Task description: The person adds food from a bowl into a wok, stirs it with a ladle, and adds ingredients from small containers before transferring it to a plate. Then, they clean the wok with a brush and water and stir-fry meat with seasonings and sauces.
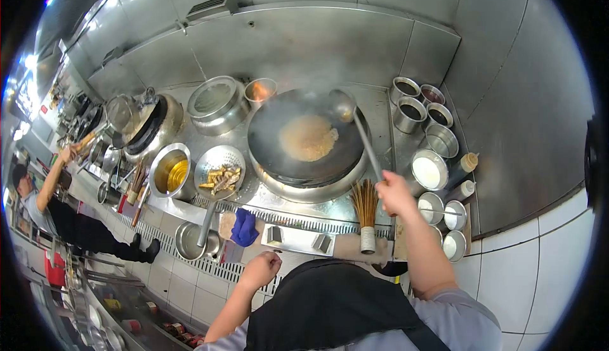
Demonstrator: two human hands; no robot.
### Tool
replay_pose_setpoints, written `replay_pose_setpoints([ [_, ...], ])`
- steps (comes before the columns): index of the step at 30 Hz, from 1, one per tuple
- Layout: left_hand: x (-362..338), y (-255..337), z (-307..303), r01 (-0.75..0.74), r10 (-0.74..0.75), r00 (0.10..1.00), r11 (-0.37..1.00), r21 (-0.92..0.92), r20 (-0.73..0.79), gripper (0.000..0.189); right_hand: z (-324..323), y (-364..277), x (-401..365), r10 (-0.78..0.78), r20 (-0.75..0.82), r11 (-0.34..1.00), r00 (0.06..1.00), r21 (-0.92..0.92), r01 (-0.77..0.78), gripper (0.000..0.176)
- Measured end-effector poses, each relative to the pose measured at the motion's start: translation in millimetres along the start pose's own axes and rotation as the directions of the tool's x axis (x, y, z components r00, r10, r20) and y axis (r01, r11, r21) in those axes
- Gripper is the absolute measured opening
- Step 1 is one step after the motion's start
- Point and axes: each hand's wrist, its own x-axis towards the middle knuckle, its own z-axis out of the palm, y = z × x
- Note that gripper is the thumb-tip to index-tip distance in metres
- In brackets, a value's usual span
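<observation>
Right fingers (387, 192) closed around the handle end of a metal ladle (369, 145). Handle runs away from them, up and slightly left, to the ladle bowl over the far right part of a big dark wok (269, 122); can't tell if the bowl touches the wok. Wok sits ahead and left of the right fingers, on a round burner ring in the metal bench (382, 106). Light brown, wet-looking food (307, 138) spread in the wok middle, steam rising over it.

Left fingers (274, 261) curled in together, near the front of the bench. Control panel with two knobs (297, 239) just beyond them, to the right. Blue cloth (243, 228) beyond them, slightly left. Farther out that way: perforated ladle (222, 152) with yellow-brown pieces (222, 178); left of it, pot of yellow oil (170, 172). Smaller metal pot (188, 242) left of the left fingers, under the perforated ladle's handle.

Bristle brush (365, 206) just left of the right fingers, bristles pointing away. Right of these fingers: containers with white contents (429, 171). Beyond those, pots of dark liquid (410, 110); squeeze bottles (467, 164) at the outer side.

Another person (41, 205) far left of the left fingers, arm out to a long-handled strainer (122, 113).
</observation>
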Motion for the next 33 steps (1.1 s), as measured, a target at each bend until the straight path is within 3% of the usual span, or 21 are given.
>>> replay_pose_setpoints([
  [2, -8.8, -14.4, 0.5, -0.028, 0.028, 0.999, 1.000, -0.008, -0.025, 0.020, 43.8, 60.1, 33.5, -0.178, -0.030, 0.975, 0.984, -0.141, 0.172, 0.033],
  [6, -18.6, -22.0, -4.8, -0.074, 0.074, 0.997, 0.979, -0.188, -0.005, 0.022, 70.3, 6.3, -23.9, -0.006, 0.169, 0.996, 0.986, -0.090, 0.022, 0.033],
  [7, -16.8, -20.6, -7.9, -0.093, 0.102, 0.995, 0.954, -0.286, 0.015, 0.024, 81.2, 7.5, -36.0, -0.338, 0.002, 0.875, 0.941, -0.367, 0.315, 0.032],
  [10, 9.5, 7.8, -21.4, -0.208, 0.222, 0.975, 0.917, -0.339, 0.002, 0.024, 91.9, -3.6, -52.7, -0.311, -0.067, 0.847, 0.948, -0.472, 0.244, 0.034],
  [11, 25.0, 26.5, -27.5, -0.271, 0.277, 0.960, 0.902, -0.335, -0.031, 0.024, 106.7, 1.2, -55.5, -0.464, -0.151, 0.674, 0.873, -0.699, 0.238, 0.035],
  [12, 39.4, 48.0, -35.3, -0.289, 0.296, 0.955, 0.889, -0.355, -0.037, 0.026, 120.2, 4.5, -57.5, -0.455, -0.166, 0.679, 0.875, -0.701, 0.220, 0.035],
  [14, 74.0, 85.2, -33.3, -0.462, 0.374, 0.885, 0.776, -0.429, -0.277, 0.031, 141.1, 6.2, -63.6, -0.329, -0.190, 0.935, 0.925, -0.200, 0.291, 0.035],
  [16, 95.2, 113.3, -39.5, -0.461, 0.367, 0.887, 0.745, -0.483, -0.280, 0.036, 164.8, -14.7, -101.8, -0.212, -0.165, 0.965, 0.963, 0.119, 0.233, 0.034],
  [18, 115.1, 114.5, -38.1, -0.194, 0.230, 0.973, 0.769, -0.609, -0.020, 0.037, 176.7, 12.4, -108.3, -0.488, -0.089, 0.872, 0.868, -0.099, 0.480, 0.037],
  [19, 116.2, 106.7, -34.8, -0.204, 0.230, 0.972, 0.735, -0.647, -0.046, 0.035, 159.6, 16.8, -117.3, -0.462, -0.143, 0.887, 0.876, -0.101, 0.451, 0.037],
  [21, 98.1, 99.6, -40.7, -0.159, 0.145, 0.987, 0.751, -0.641, -0.075, 0.031, 113.3, 16.2, -126.5, -0.485, 0.235, 0.706, 0.843, -0.464, 0.535, 0.040],
  [22, 109.2, 73.4, -30.8, -0.240, 0.156, 0.960, 0.884, -0.400, -0.232, 0.036, 85.6, 32.5, -121.3, -0.359, 0.012, 0.810, 0.933, -0.493, 0.318, 0.042],
  [24, 91.4, 63.4, -38.6, -0.274, 0.185, 0.912, 0.939, -0.208, -0.367, 0.035, 16.4, 99.0, -90.3, -0.265, -0.456, 0.963, 0.849, -0.163, 0.213, 0.045],
  [25, 86.1, 57.2, -37.5, -0.254, 0.168, 0.912, 0.948, -0.193, -0.375, 0.035, -21.9, 85.8, -106.7, 0.057, -0.598, 0.995, 0.800, -0.028, -0.092, 0.047],
  [26, 81.8, 52.8, -35.4, -0.264, 0.183, 0.899, 0.951, -0.160, -0.397, 0.033, -67.0, 155.3, -76.2, 0.054, -0.732, 0.973, 0.680, 0.193, 0.130, 0.044],
  [27, 62.9, 73.7, -46.6, -0.160, 0.104, 0.938, 0.976, -0.149, -0.332, 0.030, -99.3, 168.5, -76.3, 0.183, -0.770, 0.943, 0.611, 0.313, 0.112, 0.039],
  [28, 62.8, 67.2, -39.4, -0.312, 0.226, 0.871, 0.940, -0.137, -0.437, 0.028, -121.3, 174.4, -72.9, 0.315, -0.783, 0.896, 0.537, 0.432, 0.104, 0.033],
  [29, 59.0, 61.1, -40.0, -0.218, 0.155, 0.916, 0.967, -0.135, -0.369, 0.028, -138.3, 181.2, -65.6, 0.326, -0.778, 0.890, 0.538, 0.445, 0.103, 0.033],
  [30, 52.2, 65.7, -45.1, -0.120, 0.078, 0.950, 0.985, -0.125, -0.301, 0.028, -153.4, 186.1, -59.1, 0.424, -0.695, 0.776, 0.581, 0.609, 0.161, 0.029],
  [31, 52.0, 55.5, -44.1, -0.192, 0.145, 0.940, 0.973, -0.125, -0.310, 0.027, -166.0, 191.5, -51.3, 0.502, -0.594, 0.629, 0.629, 0.749, 0.206, 0.025],
  [33, 49.3, 43.0, -49.8, -0.277, 0.229, 0.926, 0.952, -0.128, -0.301, 0.024, -176.6, 201.8, -29.9, 0.474, -0.529, 0.564, 0.704, 0.797, 0.219, 0.022],
])
